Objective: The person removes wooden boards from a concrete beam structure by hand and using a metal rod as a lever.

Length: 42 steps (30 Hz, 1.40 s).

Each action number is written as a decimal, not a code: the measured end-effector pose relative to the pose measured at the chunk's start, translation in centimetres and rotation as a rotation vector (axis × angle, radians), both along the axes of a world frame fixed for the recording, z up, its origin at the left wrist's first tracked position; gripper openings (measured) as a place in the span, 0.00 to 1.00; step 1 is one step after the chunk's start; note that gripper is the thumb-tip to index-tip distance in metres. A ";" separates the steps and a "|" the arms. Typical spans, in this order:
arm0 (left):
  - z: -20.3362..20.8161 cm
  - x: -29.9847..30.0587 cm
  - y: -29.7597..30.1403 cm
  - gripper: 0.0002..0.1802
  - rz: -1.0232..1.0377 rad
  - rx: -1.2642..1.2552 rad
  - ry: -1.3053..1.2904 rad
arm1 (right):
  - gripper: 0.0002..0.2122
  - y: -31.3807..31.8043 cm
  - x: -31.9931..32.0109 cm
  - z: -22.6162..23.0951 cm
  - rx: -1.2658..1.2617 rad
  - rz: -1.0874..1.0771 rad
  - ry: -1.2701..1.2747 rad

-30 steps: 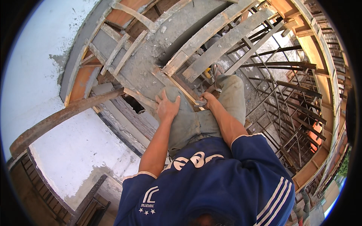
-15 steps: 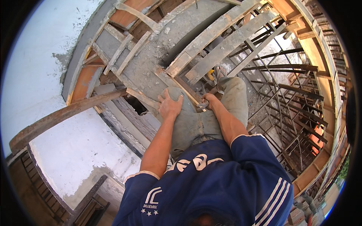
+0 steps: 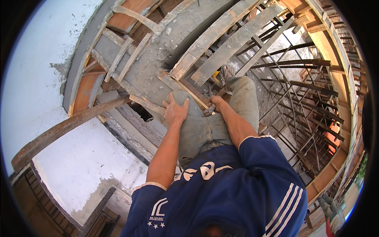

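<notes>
My left hand [image 3: 175,110] lies on my left knee with its fingers spread, holding nothing. Between my thighs, my right hand [image 3: 216,102] is closed round a hammer [image 3: 209,110]. Its grey metal head shows on the near side of my fist; my fingers cover much of the rest. Close beyond that fist is a narrow wooden board [image 3: 192,93], running from between my knees up toward the left. My trousers [image 3: 201,128] are dusty and grey-green.
Long planks [image 3: 237,43] stretch away beyond my knees beside rubble-strewn concrete [image 3: 158,59]. A thick timber [image 3: 75,114] crosses at the left, near an opening [image 3: 141,112]. On the right, a lattice of dark poles [image 3: 304,94] drops below a curved wooden form [image 3: 342,79]. Another person [image 3: 329,209] is partly visible at lower right.
The view has shifted slightly, so the planks sit a little farther left. My right hand has turned a little with the hammer, while my left hand stays on the knee.
</notes>
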<state>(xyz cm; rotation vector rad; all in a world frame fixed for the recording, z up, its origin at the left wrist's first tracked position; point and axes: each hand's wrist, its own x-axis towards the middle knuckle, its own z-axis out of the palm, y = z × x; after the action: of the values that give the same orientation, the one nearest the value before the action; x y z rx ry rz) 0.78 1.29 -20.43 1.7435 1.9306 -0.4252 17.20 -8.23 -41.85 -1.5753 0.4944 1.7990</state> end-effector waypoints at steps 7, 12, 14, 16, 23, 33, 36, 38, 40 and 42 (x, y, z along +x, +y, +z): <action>0.3 0.1 0.1 0.50 0.000 -0.007 0.012 | 0.07 0.4 -0.5 -0.8 -0.016 0.089 -0.050; 0.2 -0.4 0.1 0.50 0.004 -0.008 0.021 | 0.11 1.0 -1.2 -0.2 -0.037 0.121 -0.064; 0.2 -0.3 0.1 0.50 -0.003 -0.006 0.024 | 0.10 0.9 -1.2 0.0 -0.042 0.109 -0.082; 0.3 -0.2 0.1 0.50 -0.008 -0.003 0.032 | 0.10 1.0 -0.9 -0.1 -0.040 0.183 -0.084; 0.4 0.2 0.1 0.50 -0.014 -0.003 0.046 | 0.07 0.9 -0.7 -2.5 -0.008 0.229 -0.207; -0.5 0.4 0.0 0.49 -0.039 0.022 0.031 | 0.20 1.0 1.0 -4.9 0.014 0.298 -0.290; -0.6 -0.7 0.2 0.50 -0.018 0.019 0.045 | 0.22 2.2 0.2 -3.4 0.047 0.359 -0.264; -0.2 -0.1 0.2 0.50 -0.028 0.006 0.040 | 0.21 2.2 0.9 -3.7 0.039 0.388 -0.309; -0.2 -0.1 0.3 0.50 -0.030 0.007 0.042 | 0.19 2.2 0.8 -3.9 0.033 0.367 -0.309; -0.5 -0.7 0.3 0.50 -0.025 0.021 0.049 | 0.18 2.7 0.3 -4.0 0.043 0.382 -0.318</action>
<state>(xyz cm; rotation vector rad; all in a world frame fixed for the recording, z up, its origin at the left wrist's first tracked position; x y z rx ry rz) 0.06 1.56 -20.91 1.7873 1.9559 -0.4620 17.49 -5.53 -45.89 -1.9791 0.0024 1.7596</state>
